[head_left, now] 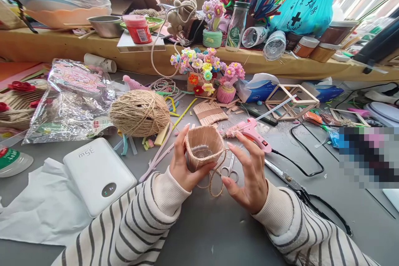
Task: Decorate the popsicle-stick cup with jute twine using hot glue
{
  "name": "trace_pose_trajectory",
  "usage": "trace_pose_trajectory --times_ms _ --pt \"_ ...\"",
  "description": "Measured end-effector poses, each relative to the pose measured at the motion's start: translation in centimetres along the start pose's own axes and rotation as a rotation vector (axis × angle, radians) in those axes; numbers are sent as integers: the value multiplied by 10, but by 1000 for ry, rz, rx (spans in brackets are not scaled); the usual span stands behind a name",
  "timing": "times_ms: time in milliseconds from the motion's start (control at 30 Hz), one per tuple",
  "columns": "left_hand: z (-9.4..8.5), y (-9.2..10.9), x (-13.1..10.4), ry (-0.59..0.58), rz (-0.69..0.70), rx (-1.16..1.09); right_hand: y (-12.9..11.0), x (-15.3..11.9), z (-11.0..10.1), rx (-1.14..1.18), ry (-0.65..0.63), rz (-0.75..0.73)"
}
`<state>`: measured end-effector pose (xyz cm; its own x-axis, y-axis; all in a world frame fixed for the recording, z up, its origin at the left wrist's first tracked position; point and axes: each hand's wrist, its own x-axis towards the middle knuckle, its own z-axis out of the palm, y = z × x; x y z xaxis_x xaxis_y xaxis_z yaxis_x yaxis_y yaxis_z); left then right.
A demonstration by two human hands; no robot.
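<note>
My left hand (184,172) is closed around a small cup (204,161) wrapped in tan twine, tilted so its inside and clear bottom show. A loose tail of twine (215,194) hangs in a loop from the cup's right side. Just to the right, my right hand (249,171) is open, thumb and fingers spread apart. Its thumb tip comes close to the twine loop; whether they touch I cannot tell. Small scissors (230,171) lie on the table between the hands. Behind my right hand rests a pink glue gun (254,133).
A large ball of twine (140,113) sits left of the cup. Nearer lies a white power bank (99,176). Big black-handled scissors (291,183) lie beside my right forearm. Craft sticks (210,112), a wooden stick frame (293,100) and yarn flowers (199,66) stand behind.
</note>
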<state>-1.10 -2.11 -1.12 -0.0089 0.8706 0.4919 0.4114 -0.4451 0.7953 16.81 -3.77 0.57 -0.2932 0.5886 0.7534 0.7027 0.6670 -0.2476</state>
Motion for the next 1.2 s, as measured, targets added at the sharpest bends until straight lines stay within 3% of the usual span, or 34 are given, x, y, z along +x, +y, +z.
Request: trace_pose_trajectory --times_ms 300,567,1200 --pt "-5 -7 2 -98 48 -12 1 1 0 -16 -11 -31" --pt "0 -5 1 3 69 -2 2 1 -1 -19 -24 -32" --pt "-5 -2 5 -60 78 41 3 0 0 -24 -2 -26"
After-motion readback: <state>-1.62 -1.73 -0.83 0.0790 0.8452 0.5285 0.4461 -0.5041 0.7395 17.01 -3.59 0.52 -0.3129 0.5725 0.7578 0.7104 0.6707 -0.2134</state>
